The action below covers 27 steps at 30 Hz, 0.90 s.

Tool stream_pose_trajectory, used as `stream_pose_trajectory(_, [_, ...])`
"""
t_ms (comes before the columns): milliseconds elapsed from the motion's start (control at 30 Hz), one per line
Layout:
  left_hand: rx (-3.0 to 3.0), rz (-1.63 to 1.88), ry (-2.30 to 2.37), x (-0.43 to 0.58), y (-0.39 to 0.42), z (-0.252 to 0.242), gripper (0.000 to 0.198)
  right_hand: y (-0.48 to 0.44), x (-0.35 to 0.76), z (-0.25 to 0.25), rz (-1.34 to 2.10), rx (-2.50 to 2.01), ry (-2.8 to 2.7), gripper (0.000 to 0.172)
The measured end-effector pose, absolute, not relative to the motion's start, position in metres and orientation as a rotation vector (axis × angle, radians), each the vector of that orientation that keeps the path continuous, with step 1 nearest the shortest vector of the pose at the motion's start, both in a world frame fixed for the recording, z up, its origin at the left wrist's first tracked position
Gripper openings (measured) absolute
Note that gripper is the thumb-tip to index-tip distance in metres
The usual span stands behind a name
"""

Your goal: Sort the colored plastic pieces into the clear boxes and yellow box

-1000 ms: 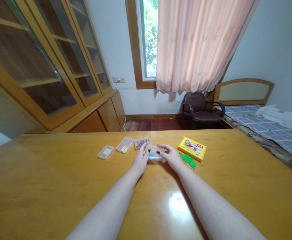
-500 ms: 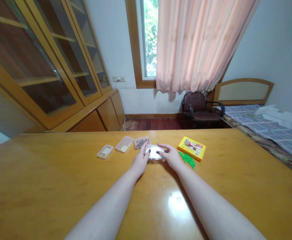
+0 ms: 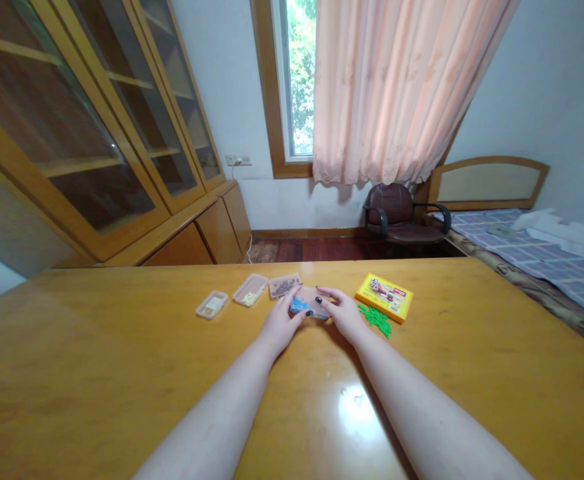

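Note:
A clear plastic box (image 3: 317, 308) with small blue pieces (image 3: 299, 305) inside is held between my two hands over the table. My left hand (image 3: 283, 325) grips its left end, the thumb along the near side. At the right end my right hand (image 3: 343, 311) holds it, with the thumb on the top. Just behind the box lies a clear box of dark pieces (image 3: 283, 286). To the right, a pile of green pieces (image 3: 376, 320) rests in front of a yellow box (image 3: 386, 296) with a printed picture.
Left of my hands stand a clear box with cream pieces (image 3: 251, 291) and a smaller clear box (image 3: 212, 305) with pale contents. All sit on a glossy wooden table (image 3: 122, 373). Beyond its far edge are an office chair (image 3: 397, 212), a bed and a glass-fronted cabinet.
The box in my hands has tilted, so the glare is off its top and the blue pieces show. My left thumb has shifted down to its near edge.

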<state>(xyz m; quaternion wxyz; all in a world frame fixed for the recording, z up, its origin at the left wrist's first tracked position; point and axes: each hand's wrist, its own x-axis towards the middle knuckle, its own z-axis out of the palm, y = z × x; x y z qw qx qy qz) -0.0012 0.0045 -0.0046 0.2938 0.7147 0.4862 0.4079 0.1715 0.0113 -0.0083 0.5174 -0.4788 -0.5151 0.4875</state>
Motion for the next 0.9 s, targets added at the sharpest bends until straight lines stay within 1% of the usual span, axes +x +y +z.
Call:
stream_pose_trajectory(133, [1.78, 1.205, 1.332, -0.007, 0.013, -0.006, 0.045, 0.012, 0.171, -0.012, 1.255, -1.119, -1.214, 0.048])
stream_pose_trajectory(200, [1.709, 1.318, 1.41, -0.011, 0.017, -0.006, 0.045, 0.013, 0.17, -0.015, 1.291, -1.124, -1.194, 0.049])
stream_pose_trajectory(267, [1.67, 1.406, 1.555, -0.016, 0.021, -0.006, 0.047, 0.013, 0.17, -0.016, 1.307, -1.147, -1.182, 0.045])
stream_pose_trajectory(333, [1.664, 1.391, 1.709, -0.021, 0.023, -0.006, 0.05, 0.013, 0.17, -0.016, 1.317, -1.163, -1.18, 0.041])
stream_pose_trajectory(433, [1.697, 1.23, 1.858, -0.025, 0.025, -0.009, 0.056, 0.013, 0.168, -0.013, 1.32, -1.179, -1.178, 0.037])
stream_pose_trajectory(600, [1.782, 1.081, 1.918, -0.027, 0.028, -0.017, 0.06, 0.012, 0.166, -0.009, 1.298, -1.2, -1.201, 0.034])
stream_pose_trajectory(700, [1.844, 1.103, 1.915, -0.027, 0.03, -0.021, 0.058, 0.011, 0.166, -0.009, 1.297, -1.19, -1.204, 0.033])
stream_pose_trajectory(900, [1.845, 1.317, 1.909, -0.023, 0.026, -0.02, 0.055, 0.013, 0.168, -0.015, 1.279, -1.161, -1.247, 0.031])
